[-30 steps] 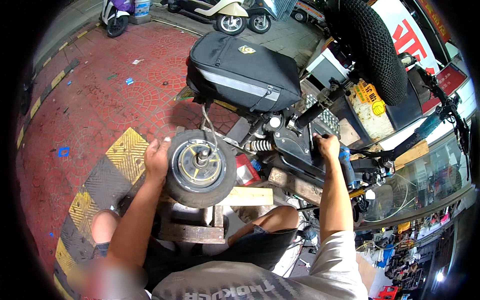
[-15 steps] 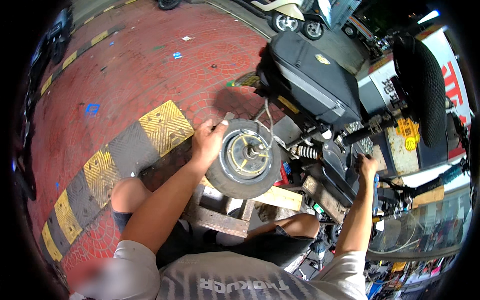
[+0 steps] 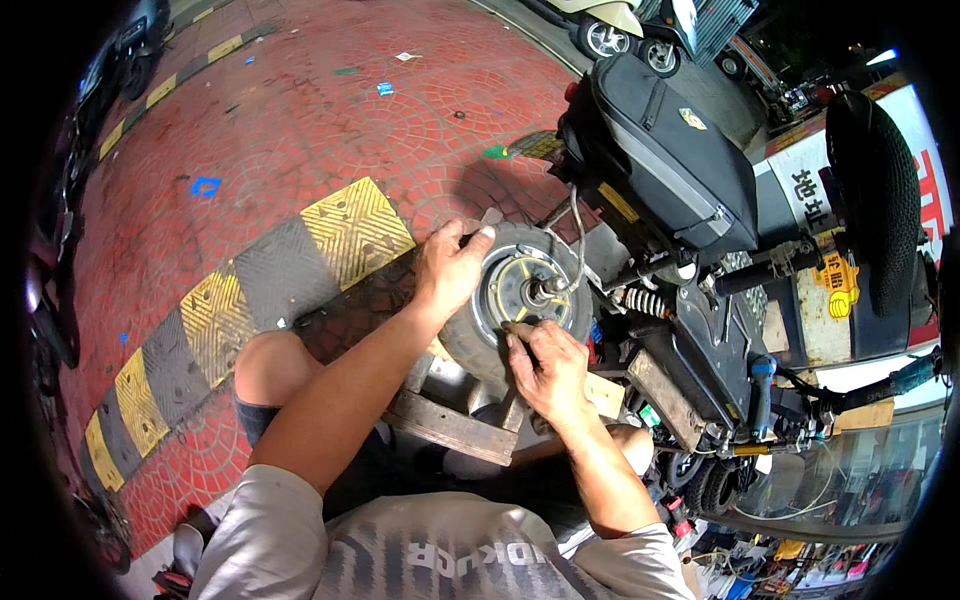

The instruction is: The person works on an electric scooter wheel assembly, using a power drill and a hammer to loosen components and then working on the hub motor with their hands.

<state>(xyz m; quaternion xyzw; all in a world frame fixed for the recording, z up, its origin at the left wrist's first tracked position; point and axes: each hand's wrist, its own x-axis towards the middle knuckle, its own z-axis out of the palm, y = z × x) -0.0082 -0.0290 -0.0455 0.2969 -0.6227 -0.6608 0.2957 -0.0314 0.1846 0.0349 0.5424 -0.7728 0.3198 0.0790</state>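
The left hand (image 3: 455, 268) grips the far-left edge of a wheel (image 3: 512, 292), thumb over the tyre and fingers curled round the side. The right hand (image 3: 548, 372) is at the wheel's near edge, its fingers bent and drawn together at the rim; whether they pinch anything small, I cannot tell.

The wheel lies tilted between the two hands, hub side up, its axle (image 3: 546, 290) standing out just beyond the right fingertips. A grey cable (image 3: 579, 240) rises from the axle, to the right of the left hand. Beneath the hands, a wooden stool (image 3: 450, 428) supports the wheel.

Right of the right hand are a wooden block (image 3: 664, 400), a coil spring (image 3: 648, 302) and the black deck (image 3: 705, 345) of a scooter, with a blue tool (image 3: 762, 385) farther right. A black bag (image 3: 665, 150) sits beyond both hands, up and to the right. Left of the left hand runs a yellow-and-black ramp (image 3: 285, 265).
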